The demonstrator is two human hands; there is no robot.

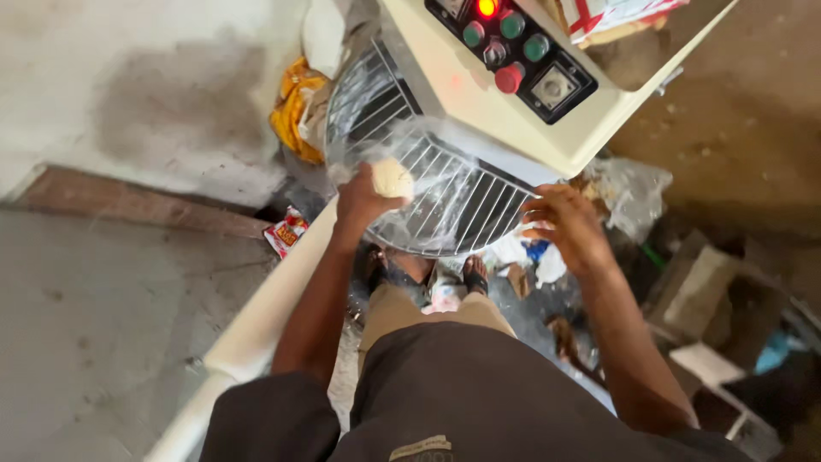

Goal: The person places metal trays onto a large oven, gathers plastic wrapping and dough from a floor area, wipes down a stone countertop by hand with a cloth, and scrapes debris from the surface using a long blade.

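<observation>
Left hand (363, 201) at frame centre, fingers closed round a pale dough lump (392, 179) in a clear plastic bag (410, 141), held over the mixer's wire guard (453, 205); right hand (569, 224) spread, gripping the guard rim; risk: thin bag slips or tears, dough drops; lump roundish, no clear long axis; bag trails toward upper right.
</observation>
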